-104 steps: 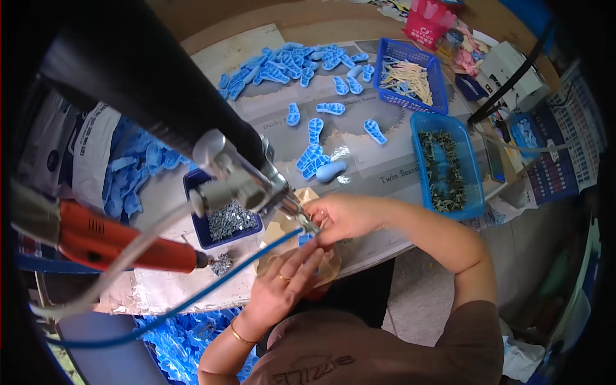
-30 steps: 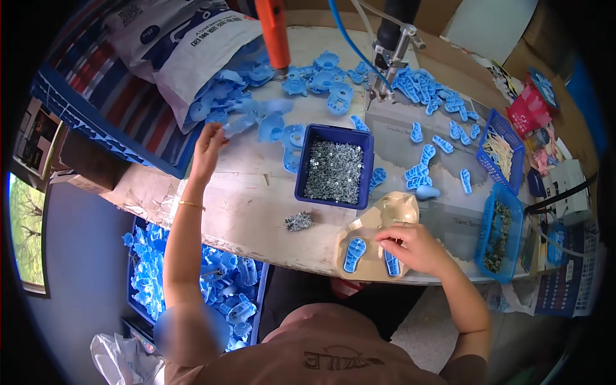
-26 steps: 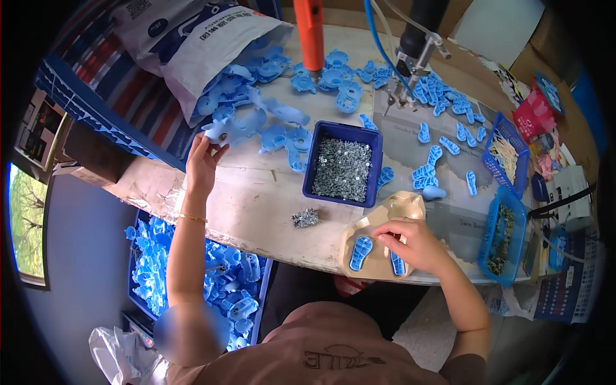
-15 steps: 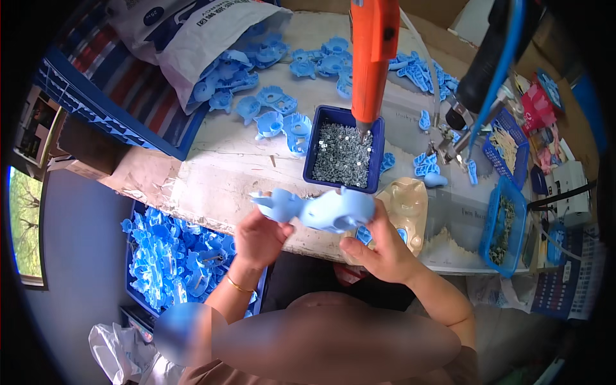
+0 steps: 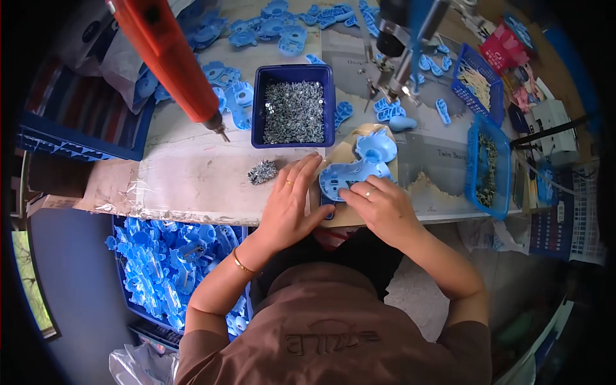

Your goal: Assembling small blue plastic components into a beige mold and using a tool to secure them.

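Observation:
A light-blue hollow plastic shell (image 5: 353, 172) lies open side up on a tan moulded holder (image 5: 343, 151) at the table's front edge. My right hand (image 5: 385, 208) has its fingers curled and pressed together at the shell's lower right part; anything small between the fingertips is hidden. My left hand (image 5: 294, 204) rests beside the holder with fingers stretched out, holding nothing. Near its fingertips sits a small heap of screws (image 5: 262, 172). A dark-blue bin (image 5: 258, 109) of screws stands just beyond. An orange-red power screwdriver (image 5: 170, 64) hangs tip down to the left.
More blue shells (image 5: 239, 102) lie farther back. Below the table's left edge is a crate heaped with blue parts (image 5: 167, 266). A metal-armed fixture (image 5: 410, 58) stands behind the holder. A light-blue basket (image 5: 473, 170) sits at the right.
The shell, held in the air by both hands before, now lies on the holder. My left hand has let go and opened. The view has shifted, and the screw heap now shows.

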The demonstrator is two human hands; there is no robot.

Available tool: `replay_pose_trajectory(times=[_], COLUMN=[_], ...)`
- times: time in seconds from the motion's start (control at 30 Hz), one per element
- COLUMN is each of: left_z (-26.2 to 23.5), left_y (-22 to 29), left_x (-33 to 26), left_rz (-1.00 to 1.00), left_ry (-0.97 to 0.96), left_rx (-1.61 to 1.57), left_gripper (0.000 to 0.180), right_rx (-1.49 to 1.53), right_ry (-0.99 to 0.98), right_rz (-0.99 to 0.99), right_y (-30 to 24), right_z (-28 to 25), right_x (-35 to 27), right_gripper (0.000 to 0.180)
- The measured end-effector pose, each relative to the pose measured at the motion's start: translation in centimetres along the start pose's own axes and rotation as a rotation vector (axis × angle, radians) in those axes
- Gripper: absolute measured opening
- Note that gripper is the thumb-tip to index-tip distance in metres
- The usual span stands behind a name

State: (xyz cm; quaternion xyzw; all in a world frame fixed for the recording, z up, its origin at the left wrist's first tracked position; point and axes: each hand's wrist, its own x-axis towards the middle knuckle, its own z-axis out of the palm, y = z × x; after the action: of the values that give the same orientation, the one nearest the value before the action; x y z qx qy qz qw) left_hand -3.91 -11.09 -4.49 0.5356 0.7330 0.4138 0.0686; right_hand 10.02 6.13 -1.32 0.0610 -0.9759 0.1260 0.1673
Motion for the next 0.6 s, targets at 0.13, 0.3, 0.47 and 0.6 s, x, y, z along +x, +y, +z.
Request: replay_pose_trajectory(times=[0.13,0.3,0.47,0.6], left_z=[0.8,0.5,0.8,0.6], left_y=[-0.1,0.2,0.2,0.1], left_x=[0.0,-0.2,0.1,0.3], left_rz=[-0.004,0.007,-0.070,-0.061], left_ry=[-0.058,-0.069,-0.074,-0.103], left_rx=[0.015,0.041,0.011,0.044], left_gripper=[0.086,0.083,0.081,0.079], right_rx=[0.001,-0.046,0.017,0.090], right_ry=[-0.053,-0.195,-0.215,-0.303], right_rz=[0.040,-0.017,-0.027,-0.006], right_y=[-0.2,-0.2,0.9,1.3], right_z=[1.1,0.3,0.8,0.7], right_x=[-0.7,-0.5,-0.7,-0.1], right_gripper=[0.033,0.038,0.038,0.037])
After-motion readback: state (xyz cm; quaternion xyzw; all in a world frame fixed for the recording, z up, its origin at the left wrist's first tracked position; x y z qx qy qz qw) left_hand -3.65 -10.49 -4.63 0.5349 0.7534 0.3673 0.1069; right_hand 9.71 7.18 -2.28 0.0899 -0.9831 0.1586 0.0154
